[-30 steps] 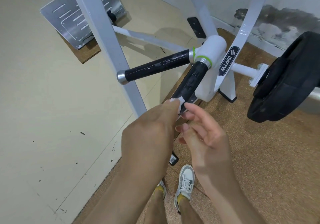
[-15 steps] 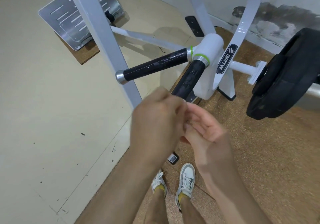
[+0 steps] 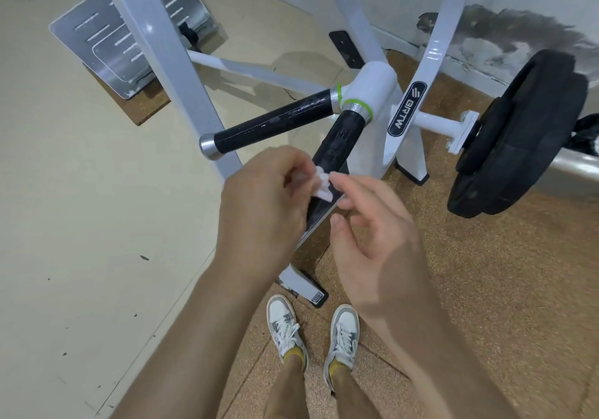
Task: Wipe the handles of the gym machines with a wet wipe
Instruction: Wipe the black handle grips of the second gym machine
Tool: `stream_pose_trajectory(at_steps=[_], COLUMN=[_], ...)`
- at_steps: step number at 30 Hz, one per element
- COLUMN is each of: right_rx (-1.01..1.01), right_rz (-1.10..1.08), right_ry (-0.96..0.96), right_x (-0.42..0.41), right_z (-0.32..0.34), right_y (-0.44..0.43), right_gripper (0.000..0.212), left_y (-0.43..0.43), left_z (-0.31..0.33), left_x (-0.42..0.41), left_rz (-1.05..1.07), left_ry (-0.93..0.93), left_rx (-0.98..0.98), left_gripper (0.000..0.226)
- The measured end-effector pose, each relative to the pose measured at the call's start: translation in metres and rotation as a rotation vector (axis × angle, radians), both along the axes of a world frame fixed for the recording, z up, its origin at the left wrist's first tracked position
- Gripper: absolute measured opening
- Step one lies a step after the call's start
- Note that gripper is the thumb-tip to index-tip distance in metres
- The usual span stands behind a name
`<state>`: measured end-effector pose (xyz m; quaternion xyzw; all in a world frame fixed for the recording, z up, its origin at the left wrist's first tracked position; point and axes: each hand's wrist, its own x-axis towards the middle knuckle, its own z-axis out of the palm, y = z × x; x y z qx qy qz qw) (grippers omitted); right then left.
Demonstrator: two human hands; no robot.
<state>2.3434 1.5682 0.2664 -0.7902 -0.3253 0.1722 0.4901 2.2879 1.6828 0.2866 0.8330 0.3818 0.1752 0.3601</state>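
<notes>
Wipe [image 3: 322, 187] at the handle [image 3: 340, 141]
Left hand [image 3: 265, 211] pinches it, right hand [image 3: 379, 243] slack — handle runs forward from between them.

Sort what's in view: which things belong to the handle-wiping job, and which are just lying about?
Part of the job:
wet wipe, pinched in the left hand
right hand, fingertips at the wipe
near handle
side handle

Just lying about:
weight plate
metal footplate
frame post
</notes>
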Motion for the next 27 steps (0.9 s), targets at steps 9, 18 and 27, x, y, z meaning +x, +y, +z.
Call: stream_pose_trajectory(at_steps=[9,18,27], right_rx=[-0.015,-0.049,-0.190], right_rz=[0.099,-0.016,0.025], right_ry=[-0.241,-0.343,-0.295], right_x=[0.017,0.012,0.007], right_z=[-0.008,-0.012,0.000], right_y=[0.032,0.037,0.043], right_gripper=[0.023,0.016,0.022], left_y=[-0.004,-0.014,-0.010], left_z=[-0.002,-0.015,-0.014], left_x=[-0.030,-0.023,-0.024], left_rz=[-0.078,0.011,0.015], left_ry=[-0.155,-0.170,-0.155], left_rx=[-0.244,-0.126,-0.170], left_gripper=[0.048,0.051,0.049])
